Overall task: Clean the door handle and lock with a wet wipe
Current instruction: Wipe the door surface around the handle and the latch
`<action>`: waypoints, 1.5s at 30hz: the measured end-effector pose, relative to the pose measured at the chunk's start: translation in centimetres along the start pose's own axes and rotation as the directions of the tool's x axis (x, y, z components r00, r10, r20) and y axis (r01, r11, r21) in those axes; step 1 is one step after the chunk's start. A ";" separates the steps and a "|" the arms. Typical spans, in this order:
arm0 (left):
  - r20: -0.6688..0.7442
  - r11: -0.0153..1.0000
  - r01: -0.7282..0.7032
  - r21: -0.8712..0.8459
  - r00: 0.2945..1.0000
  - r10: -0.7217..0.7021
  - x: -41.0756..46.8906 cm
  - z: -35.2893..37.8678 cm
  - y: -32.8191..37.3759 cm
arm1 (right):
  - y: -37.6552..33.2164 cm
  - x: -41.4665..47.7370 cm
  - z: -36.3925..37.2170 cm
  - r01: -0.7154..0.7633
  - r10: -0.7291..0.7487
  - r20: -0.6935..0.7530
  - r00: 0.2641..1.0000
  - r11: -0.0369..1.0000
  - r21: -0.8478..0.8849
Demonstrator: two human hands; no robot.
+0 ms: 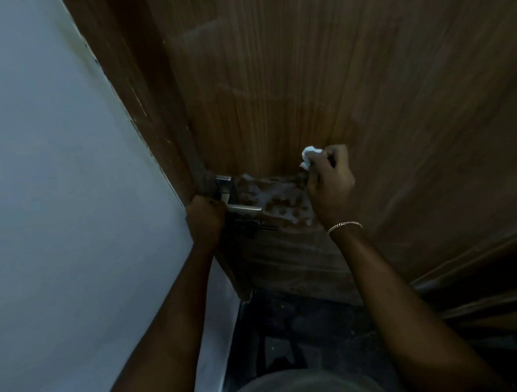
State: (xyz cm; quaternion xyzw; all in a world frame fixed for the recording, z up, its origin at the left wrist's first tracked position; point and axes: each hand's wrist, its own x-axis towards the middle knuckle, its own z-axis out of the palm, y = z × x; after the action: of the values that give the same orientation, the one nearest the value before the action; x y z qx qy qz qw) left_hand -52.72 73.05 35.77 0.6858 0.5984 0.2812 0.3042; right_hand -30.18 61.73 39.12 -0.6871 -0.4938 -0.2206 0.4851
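The wooden door point(303, 68) carries a silver lever handle point(242, 208) by its left edge. A pale worn patch point(279, 197) lies just right of the handle.

Two hands point(205, 218), one wet wipe point(309, 154), one door handle point(242, 208), one wooden door point(364, 63), one bracelet point(344, 225)

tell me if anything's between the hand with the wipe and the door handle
Nothing visible blocks it. The right hand holds the wet wipe against the door, to the right of the silver door handle; only a pale, patchy stretch of door surface lies between them. The left hand grips the door edge on the handle's far side.
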 end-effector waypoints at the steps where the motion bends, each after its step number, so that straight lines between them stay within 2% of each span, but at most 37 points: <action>1: 0.001 1.000 -0.005 0.006 1.000 0.005 -0.1 -0.1 0.1 | 0.3 -0.5 -0.1 0.020 -0.020 0.025 0.999 1.000 -0.012; 3: 0.005 1.000 -0.008 0.016 1.000 0.008 -0.2 -0.2 0.2 | 1.4 -1.5 -1.1 0.037 -0.036 0.031 0.999 0.999 -0.039; 7: 0.017 0.999 0.039 0.029 0.999 -0.040 -0.1 -0.2 0.2 | 2.2 -0.1 -2.7 -0.042 0.040 -0.072 0.997 0.999 -0.027; 11: 0.013 0.997 0.064 0.033 0.998 -0.065 -0.1 -0.2 0.3 | 1.6 -1.0 -2.5 0.036 -0.036 0.015 0.999 0.999 -0.022; 13: 0.014 0.998 0.056 0.039 0.998 -0.057 0.0 -0.2 0.3 | 2.2 -1.8 -3.5 -0.006 0.007 0.034 0.999 0.999 -0.047; 17: 0.010 0.996 0.071 0.049 0.997 -0.072 0.1 -0.2 0.3 | 2.5 0.1 -4.2 -0.056 0.054 -0.073 0.996 0.998 -0.026; 20: 0.026 0.991 0.127 0.049 0.991 -0.128 0.2 -0.2 0.4 | 2.4 -1.3 -3.0 0.031 -0.031 0.011 0.999 0.999 -0.027; 23: 0.039 0.990 0.133 0.042 0.990 -0.134 0.2 -0.2 0.4 | 3.8 -4.0 -3.1 0.007 0.002 0.114 0.994 0.997 -0.079; 27: 0.032 0.994 0.091 0.065 0.995 -0.094 0.1 -0.2 0.5 | 4.2 -2.1 -2.7 -0.036 0.035 -0.011 0.999 0.998 -0.044; 30: 0.030 0.992 0.105 0.077 0.994 -0.107 0.1 -0.1 0.6 | 4.0 -3.5 -2.1 0.002 0.003 0.101 0.995 0.998 -0.055; 32: 0.034 0.991 0.111 0.069 0.993 -0.114 0.2 0.0 0.9 | 5.0 -4.9 -2.8 -0.033 0.048 0.171 0.984 0.996 -0.088; 34: 0.035 0.993 0.100 0.059 0.994 -0.103 0.2 0.1 1.0 | 5.5 -4.6 -3.6 -0.101 0.111 0.115 0.987 0.991 -0.089; 37: 0.019 0.991 0.110 0.076 0.994 -0.112 0.4 -0.1 0.5 | 4.0 -2.8 -2.4 -0.073 0.074 0.032 0.997 0.997 -0.029; 40: 0.020 0.991 0.110 0.071 0.994 -0.112 0.2 -0.1 0.3 | 3.7 -3.9 -1.1 0.004 0.002 0.151 0.988 0.999 -0.039; 42: 0.023 0.992 0.108 0.064 0.994 -0.109 0.2 0.0 0.6 | 4.9 -5.3 -1.5 -0.014 0.030 0.198 0.980 0.997 -0.080; 45: 0.028 0.994 0.092 0.057 0.995 -0.093 0.2 -0.1 0.5 | 5.3 -5.1 -1.5 -0.069 0.076 0.120 0.990 0.996 -0.057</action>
State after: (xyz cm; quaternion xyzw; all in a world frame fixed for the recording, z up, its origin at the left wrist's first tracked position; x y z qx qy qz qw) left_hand -52.44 73.17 36.15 0.6697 0.6324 0.2397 0.3067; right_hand -27.32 57.77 33.39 -0.7294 -0.4913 -0.1735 0.4434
